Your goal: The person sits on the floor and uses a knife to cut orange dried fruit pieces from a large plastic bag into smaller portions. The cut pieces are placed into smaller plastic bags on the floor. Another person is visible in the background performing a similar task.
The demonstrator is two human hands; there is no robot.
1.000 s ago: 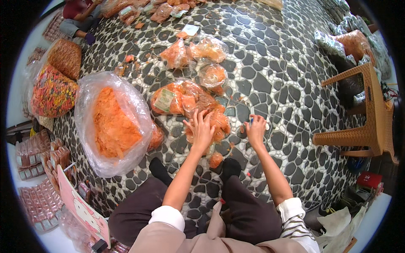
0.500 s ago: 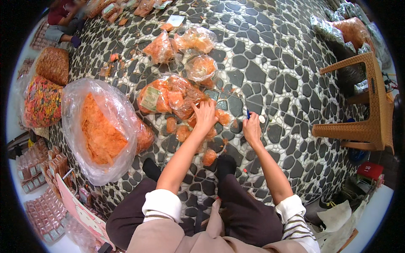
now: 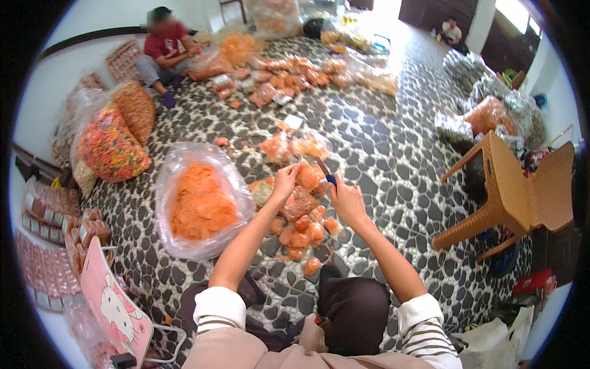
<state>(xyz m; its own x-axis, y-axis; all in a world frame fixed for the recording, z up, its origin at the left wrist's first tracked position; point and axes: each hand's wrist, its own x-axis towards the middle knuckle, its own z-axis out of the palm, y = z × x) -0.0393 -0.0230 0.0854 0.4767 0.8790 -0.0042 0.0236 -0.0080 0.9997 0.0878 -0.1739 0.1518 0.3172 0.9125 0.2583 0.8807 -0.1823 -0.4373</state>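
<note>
My left hand [image 3: 284, 183] is closed on a clear plastic bag of orange food [image 3: 308, 177], pinching its left side. Closed round a blue handle, my right hand [image 3: 348, 203] holds a knife [image 3: 331, 179]. The blade points up and left along the bag's right side; whether it touches the plastic I cannot tell. Below my hands lies a heap of small orange packets [image 3: 301, 234] on the floor. A larger bag with a pale label [image 3: 262, 194] is partly hidden behind my left hand. More clear orange bags [image 3: 276, 147] lie just beyond.
A big open plastic sack [image 3: 165, 184] of orange food stands left of my forearm. Filled sacks [image 3: 114, 144] lean by the left wall, near a pink folding table [image 3: 117, 307]. A brown chair [image 3: 491, 184] is at right. Another person [image 3: 166, 46] sits far left beside many packets [image 3: 289, 77].
My view has tilted up, showing more of the far room. The left hand now grips an orange bag, and the right hand has brought the knife beside it.
</note>
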